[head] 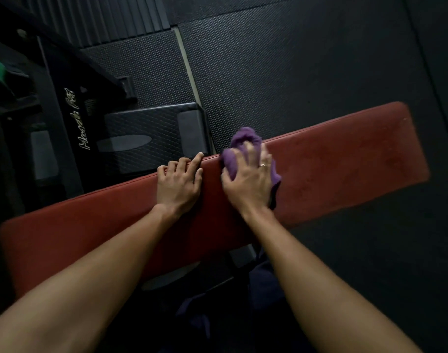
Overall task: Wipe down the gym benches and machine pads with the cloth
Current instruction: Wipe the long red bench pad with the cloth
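A long red padded bench (345, 159) runs across the view from lower left to upper right. A crumpled purple cloth (239, 143) lies on the bench's far edge near its middle. My right hand (248, 179) lies on top of the cloth with spread fingers and presses it onto the pad. My left hand (178, 183) rests on the bench just left of the cloth, its fingers bent over the far edge of the pad.
A black step platform (151, 136) sits on the floor behind the bench. A black machine frame with white lettering (75, 118) stands at the left. Dark textured rubber floor mats (294, 67) cover the ground around the bench.
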Demonstrator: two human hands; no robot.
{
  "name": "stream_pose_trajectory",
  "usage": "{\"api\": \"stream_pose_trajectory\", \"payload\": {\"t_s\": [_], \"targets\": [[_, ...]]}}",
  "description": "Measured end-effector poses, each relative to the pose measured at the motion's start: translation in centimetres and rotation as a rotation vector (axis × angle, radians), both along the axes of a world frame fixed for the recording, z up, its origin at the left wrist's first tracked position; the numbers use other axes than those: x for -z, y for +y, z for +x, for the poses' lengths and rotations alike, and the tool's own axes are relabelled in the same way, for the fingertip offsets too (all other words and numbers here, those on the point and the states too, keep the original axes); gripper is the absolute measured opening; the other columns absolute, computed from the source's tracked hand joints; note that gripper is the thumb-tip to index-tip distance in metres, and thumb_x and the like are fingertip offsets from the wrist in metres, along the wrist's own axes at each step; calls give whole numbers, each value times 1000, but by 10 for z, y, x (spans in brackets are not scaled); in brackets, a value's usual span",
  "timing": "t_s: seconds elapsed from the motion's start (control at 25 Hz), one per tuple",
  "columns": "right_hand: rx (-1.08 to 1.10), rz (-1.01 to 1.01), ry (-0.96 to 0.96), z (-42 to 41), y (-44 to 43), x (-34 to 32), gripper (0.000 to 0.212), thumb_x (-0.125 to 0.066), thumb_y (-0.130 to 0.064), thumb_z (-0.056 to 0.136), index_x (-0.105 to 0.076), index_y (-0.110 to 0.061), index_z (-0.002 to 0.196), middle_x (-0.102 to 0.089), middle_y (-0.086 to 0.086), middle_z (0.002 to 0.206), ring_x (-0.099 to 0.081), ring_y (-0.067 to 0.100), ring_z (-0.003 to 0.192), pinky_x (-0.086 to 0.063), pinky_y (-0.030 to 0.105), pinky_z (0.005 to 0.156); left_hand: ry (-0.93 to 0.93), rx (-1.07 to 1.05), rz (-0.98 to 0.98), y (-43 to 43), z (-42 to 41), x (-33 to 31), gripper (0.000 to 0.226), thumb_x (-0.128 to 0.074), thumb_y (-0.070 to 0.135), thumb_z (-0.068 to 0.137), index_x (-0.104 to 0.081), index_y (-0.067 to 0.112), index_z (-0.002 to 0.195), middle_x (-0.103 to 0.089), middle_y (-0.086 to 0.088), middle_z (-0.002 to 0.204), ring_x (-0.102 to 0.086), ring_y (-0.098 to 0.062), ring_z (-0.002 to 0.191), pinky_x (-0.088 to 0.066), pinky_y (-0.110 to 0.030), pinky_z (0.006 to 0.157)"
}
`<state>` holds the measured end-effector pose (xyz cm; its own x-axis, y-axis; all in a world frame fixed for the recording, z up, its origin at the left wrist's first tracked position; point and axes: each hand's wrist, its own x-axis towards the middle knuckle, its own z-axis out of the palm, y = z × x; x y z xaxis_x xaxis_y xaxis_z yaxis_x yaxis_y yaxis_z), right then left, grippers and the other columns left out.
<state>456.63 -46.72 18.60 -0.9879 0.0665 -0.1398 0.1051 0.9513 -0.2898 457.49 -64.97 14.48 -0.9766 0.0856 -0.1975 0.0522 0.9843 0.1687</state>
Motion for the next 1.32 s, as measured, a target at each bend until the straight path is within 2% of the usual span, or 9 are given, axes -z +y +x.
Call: {"api": "stream_pose_trajectory", "payload": {"t_s": [0.16, 0.28, 0.4, 0.56, 0.68, 0.92, 1.08, 1.16, 1.32], "targets": [[-201, 45, 5, 74, 59, -7, 65, -60, -50, 83, -51, -33, 146, -38, 0, 159, -23, 36, 152, -26, 52, 122, -188, 164, 115, 1, -23, -17, 57, -21, 60, 102, -17, 45, 157, -54, -5, 138, -57, -33, 114, -43, -48, 93], [100, 82, -36, 64, 107, -3, 65, -58, -49, 90, -44, -28, 151, -31, 6, 162, -22, 39, 152, -27, 53, 122, -312, 319, 208, 23, -53, -28, 57, -25, 60, 103, -4, 54, 155, -50, 0, 144, -55, -28, 122, -47, -46, 97], [405, -16, -16, 14, 84, 3, 64, -58, -46, 91, -46, -22, 150, -30, 12, 163, -22, 45, 150, -22, 54, 122, -347, 409, 215, 58, -75, -27, 57, -25, 63, 102, 1, 59, 152, -49, 2, 142, -56, -29, 123, -49, -49, 97], [159, -2, 42, 52, 54, 8, 65, -61, -45, 87, -51, -25, 147, -36, 7, 160, -28, 43, 148, -24, 53, 122, -276, 425, 199, 83, -78, -24, 58, -26, 62, 101, 0, 60, 152, -54, 1, 134, -61, -36, 114, -52, -53, 93], [30, 53, 63, 106, 99, 6, 68, -65, -45, 85, -49, -30, 149, -36, 4, 161, -31, 38, 149, -26, 51, 122, -254, 434, 181, 82, -77, -27, 58, -26, 63, 101, 1, 60, 152, -54, 2, 134, -63, -37, 109, -52, -54, 91], [650, -19, 52, 45, 106, 9, 62, -63, -40, 89, -50, -21, 147, -35, 14, 161, -30, 47, 146, -27, 57, 119, -210, 444, 160, 84, -76, -25, 58, -25, 62, 102, 2, 58, 153, -56, 3, 127, -66, -33, 100, -53, -51, 82], [431, -30, 49, 78, 42, 4, 63, -62, -40, 91, -48, -21, 150, -33, 11, 162, -28, 46, 147, -24, 56, 122, -186, 430, 172, 82, -75, -25, 58, -28, 62, 101, -1, 58, 153, -57, 3, 124, -66, -33, 101, -53, -51, 81], [465, -37, 45, 116, 40, 4, 67, -63, -41, 94, -42, -18, 153, -26, 15, 164, -24, 45, 149, -27, 55, 121, -188, 426, 174, 83, -75, -25, 58, -29, 62, 102, -1, 59, 152, -57, 4, 123, -66, -33, 101, -52, -50, 81], [1016, -231, 35, 101, 73, 7, 80, -60, -47, 99, -25, -10, 160, -19, 25, 163, -29, 46, 146, -35, 49, 113, -187, 413, 180, 82, -74, -22, 57, -28, 61, 102, -1, 60, 152, -57, 3, 120, -66, -32, 97, -53, -50, 80]]}}
